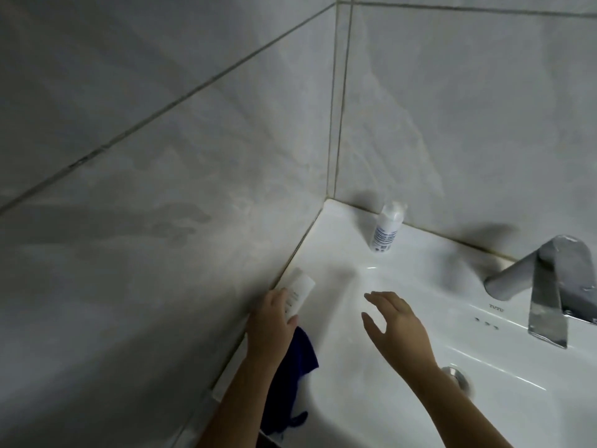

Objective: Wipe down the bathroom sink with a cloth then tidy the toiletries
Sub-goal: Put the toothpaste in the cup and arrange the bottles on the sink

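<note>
Head view: your left hand [271,321] grips a white tube [298,291] against the wall. The blue cloth [298,360] lies under its wrist, draped on the sink [420,263] rim. Your right hand [397,328] hovers open-fingered over the basin, with a capped bottle [386,231] standing beyond its fingertips.

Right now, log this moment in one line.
left hand: grips white tube; right hand: open over sink; blue cloth: beneath left hand
</note>
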A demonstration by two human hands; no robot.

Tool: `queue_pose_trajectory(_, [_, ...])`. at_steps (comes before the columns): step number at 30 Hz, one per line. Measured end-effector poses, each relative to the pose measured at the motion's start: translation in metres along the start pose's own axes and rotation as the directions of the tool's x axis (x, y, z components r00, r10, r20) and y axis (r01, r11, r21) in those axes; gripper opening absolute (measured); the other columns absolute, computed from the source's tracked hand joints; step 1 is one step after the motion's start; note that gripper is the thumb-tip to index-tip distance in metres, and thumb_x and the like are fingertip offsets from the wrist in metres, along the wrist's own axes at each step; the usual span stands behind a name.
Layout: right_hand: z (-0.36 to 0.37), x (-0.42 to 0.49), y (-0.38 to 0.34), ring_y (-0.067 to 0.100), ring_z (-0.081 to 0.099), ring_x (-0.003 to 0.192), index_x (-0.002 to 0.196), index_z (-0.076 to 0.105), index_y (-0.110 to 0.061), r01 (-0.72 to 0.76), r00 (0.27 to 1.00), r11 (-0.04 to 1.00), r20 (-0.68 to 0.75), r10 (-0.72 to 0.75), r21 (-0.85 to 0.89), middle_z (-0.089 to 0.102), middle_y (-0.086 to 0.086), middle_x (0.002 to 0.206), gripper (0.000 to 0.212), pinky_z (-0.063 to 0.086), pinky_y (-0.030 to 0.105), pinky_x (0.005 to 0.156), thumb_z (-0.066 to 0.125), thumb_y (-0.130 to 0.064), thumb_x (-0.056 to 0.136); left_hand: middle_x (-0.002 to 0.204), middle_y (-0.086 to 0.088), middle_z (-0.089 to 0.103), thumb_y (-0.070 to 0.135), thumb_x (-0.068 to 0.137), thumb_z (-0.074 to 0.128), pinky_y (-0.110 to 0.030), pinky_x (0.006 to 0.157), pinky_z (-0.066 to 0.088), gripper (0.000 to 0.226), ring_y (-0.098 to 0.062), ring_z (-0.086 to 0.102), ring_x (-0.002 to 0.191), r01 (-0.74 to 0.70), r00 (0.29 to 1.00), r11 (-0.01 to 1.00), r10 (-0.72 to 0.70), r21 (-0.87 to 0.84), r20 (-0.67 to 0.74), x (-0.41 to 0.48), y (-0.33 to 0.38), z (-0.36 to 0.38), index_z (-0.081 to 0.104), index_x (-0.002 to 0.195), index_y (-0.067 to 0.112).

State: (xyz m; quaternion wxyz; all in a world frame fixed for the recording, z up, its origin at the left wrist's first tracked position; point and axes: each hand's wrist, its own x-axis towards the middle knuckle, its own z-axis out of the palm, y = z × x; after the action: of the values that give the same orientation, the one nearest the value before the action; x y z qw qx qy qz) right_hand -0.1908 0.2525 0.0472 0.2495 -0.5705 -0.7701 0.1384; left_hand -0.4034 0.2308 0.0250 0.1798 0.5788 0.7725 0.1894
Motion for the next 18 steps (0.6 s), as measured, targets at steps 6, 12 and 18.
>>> queue_pose_trajectory(6, [0.012,0.006,-0.005,0.026,0.066,0.088,0.104,0.068,-0.007,0.002,1.000,1.000,-0.002,-0.002,0.017,0.068,0.008,0.101,0.033,0.052,0.031,0.069,0.076,-0.008,0.071,0.124,-0.009,0.049,0.022,0.083,0.060,-0.033,0.096,0.040,0.053,-0.024,0.046,0.112,-0.022,0.999,0.993,0.017,0.120,0.043,0.017,-0.007,0.012,0.043,0.132,0.017])
queue_pose_trajectory(12, [0.017,0.002,0.004,0.024,0.065,0.092,0.107,0.066,-0.009,-0.073,0.997,0.996,-0.005,0.073,0.043,0.067,0.005,0.105,0.033,0.050,0.027,0.071,0.073,-0.010,0.075,0.119,-0.013,0.053,0.012,0.075,0.066,-0.037,0.093,0.042,0.056,-0.028,0.048,0.108,-0.092,0.995,0.994,0.094,-0.060,0.029,0.031,0.001,0.018,0.049,0.128,0.012])
queue_pose_trajectory(18, [0.006,0.007,0.024,0.024,0.063,0.095,0.109,0.065,-0.010,-0.162,0.986,0.986,-0.037,0.164,0.043,0.065,0.004,0.106,0.032,0.045,0.024,0.072,0.070,-0.012,0.078,0.105,-0.021,0.057,0.004,0.065,0.067,-0.040,0.084,0.044,0.055,-0.037,0.052,0.097,-0.182,0.983,0.980,0.182,-0.087,-0.007,0.065,0.034,0.030,0.057,0.119,0.006])
